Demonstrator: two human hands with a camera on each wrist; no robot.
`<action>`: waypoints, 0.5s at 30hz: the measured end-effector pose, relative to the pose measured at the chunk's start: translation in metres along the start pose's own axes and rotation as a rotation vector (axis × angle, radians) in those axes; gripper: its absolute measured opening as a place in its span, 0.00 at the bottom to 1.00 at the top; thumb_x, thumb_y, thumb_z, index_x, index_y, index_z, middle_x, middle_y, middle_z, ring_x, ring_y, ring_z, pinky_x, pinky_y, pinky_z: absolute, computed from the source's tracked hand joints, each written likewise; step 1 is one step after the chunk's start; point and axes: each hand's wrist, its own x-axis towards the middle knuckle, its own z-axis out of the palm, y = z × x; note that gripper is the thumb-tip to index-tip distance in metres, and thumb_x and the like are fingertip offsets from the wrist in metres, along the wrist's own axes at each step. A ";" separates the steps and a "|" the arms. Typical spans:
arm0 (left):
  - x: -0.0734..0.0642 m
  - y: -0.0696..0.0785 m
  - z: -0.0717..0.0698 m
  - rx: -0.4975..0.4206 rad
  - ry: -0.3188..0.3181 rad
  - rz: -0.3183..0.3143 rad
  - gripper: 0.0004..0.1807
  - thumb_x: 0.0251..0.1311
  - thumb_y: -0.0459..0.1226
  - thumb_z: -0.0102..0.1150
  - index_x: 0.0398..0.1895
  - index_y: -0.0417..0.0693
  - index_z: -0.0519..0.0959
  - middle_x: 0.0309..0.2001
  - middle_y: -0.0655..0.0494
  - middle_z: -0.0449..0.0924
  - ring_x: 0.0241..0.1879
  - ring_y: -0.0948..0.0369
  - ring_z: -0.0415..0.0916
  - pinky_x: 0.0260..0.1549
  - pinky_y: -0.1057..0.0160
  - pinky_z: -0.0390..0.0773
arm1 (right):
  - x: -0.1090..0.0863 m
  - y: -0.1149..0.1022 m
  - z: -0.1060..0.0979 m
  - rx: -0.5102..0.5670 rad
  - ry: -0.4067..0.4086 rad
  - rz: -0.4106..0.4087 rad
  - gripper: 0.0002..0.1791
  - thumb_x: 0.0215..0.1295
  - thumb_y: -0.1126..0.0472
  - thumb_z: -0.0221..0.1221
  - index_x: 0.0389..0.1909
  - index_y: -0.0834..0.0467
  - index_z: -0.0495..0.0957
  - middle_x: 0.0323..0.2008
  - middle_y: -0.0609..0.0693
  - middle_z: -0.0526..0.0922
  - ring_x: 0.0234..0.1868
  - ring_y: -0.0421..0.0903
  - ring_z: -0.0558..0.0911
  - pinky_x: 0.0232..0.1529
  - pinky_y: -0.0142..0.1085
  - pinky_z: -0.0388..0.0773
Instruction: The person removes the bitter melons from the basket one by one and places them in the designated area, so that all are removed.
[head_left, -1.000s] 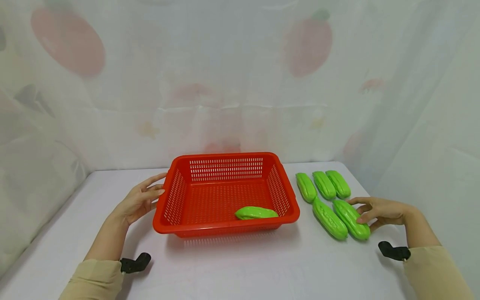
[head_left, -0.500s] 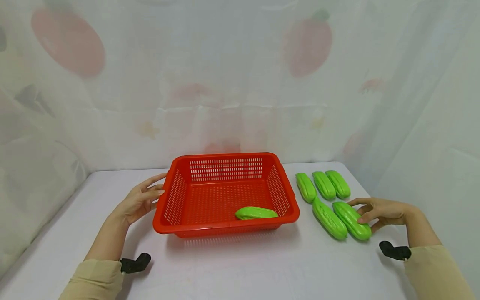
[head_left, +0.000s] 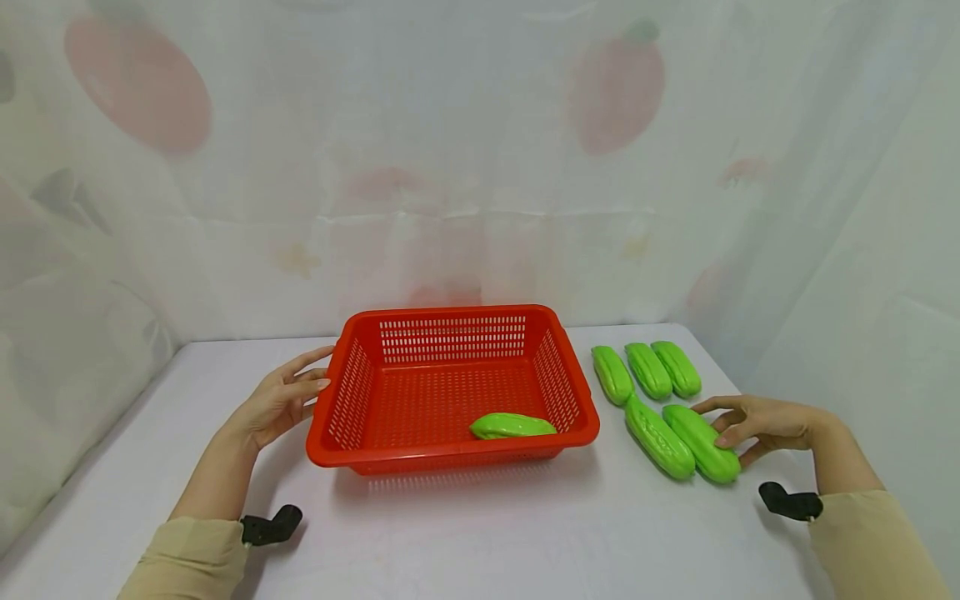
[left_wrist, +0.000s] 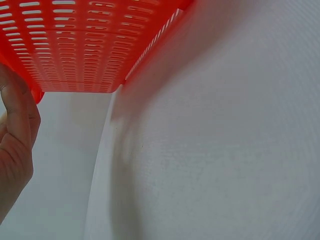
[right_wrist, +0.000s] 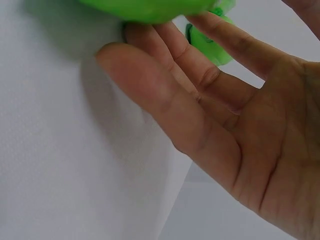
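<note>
In the head view, my left hand (head_left: 277,404) is at the left side of a red plastic basket (head_left: 420,454), its fingers touching the wall by the rim. One glossy green toy cucumber (head_left: 513,426) lies in the basket's near right corner. My right hand (head_left: 772,421) rests its fingertips and thumb against another toy cucumber (head_left: 693,442) on the table. Seen from the right wrist, the fingers (right_wrist: 200,65) stay fairly straight beside the green cucumber (right_wrist: 150,9), not wrapped round it. The left wrist view shows the left hand (left_wrist: 17,135) against the slotted basket wall (left_wrist: 85,45).
Left of the touched cucumber, a bumpy one (head_left: 660,437) lies alongside. Behind them are several more: one cucumber (head_left: 612,375) near the basket, another (head_left: 648,371) and a third (head_left: 677,368) farther right. A white patterned curtain (head_left: 465,167) borders the white table (head_left: 480,533).
The cucumber at my right hand has shifted slightly toward me and left, close against its neighbour. My right hand has barely moved. My left hand and the basket look the same.
</note>
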 end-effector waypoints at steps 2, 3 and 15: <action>0.000 0.000 0.000 0.001 0.003 0.000 0.29 0.73 0.28 0.42 0.75 0.50 0.54 0.48 0.63 0.84 0.43 0.66 0.85 0.43 0.65 0.85 | 0.000 0.000 0.000 0.000 -0.002 -0.003 0.44 0.66 0.58 0.59 0.75 0.65 0.47 0.58 0.60 0.70 0.50 0.44 0.80 0.49 0.46 0.83; 0.000 0.000 0.000 0.001 0.005 -0.001 0.29 0.73 0.28 0.42 0.75 0.50 0.54 0.48 0.63 0.84 0.43 0.66 0.85 0.43 0.65 0.85 | 0.000 -0.001 0.000 0.001 -0.003 -0.005 0.43 0.66 0.58 0.59 0.75 0.65 0.47 0.57 0.60 0.71 0.51 0.44 0.80 0.49 0.46 0.83; 0.000 0.001 0.000 0.004 0.028 -0.021 0.29 0.73 0.30 0.43 0.75 0.51 0.54 0.47 0.63 0.84 0.43 0.66 0.85 0.43 0.65 0.85 | -0.001 -0.007 -0.003 -0.060 0.045 -0.053 0.39 0.69 0.58 0.56 0.75 0.64 0.49 0.59 0.58 0.75 0.55 0.47 0.81 0.53 0.46 0.82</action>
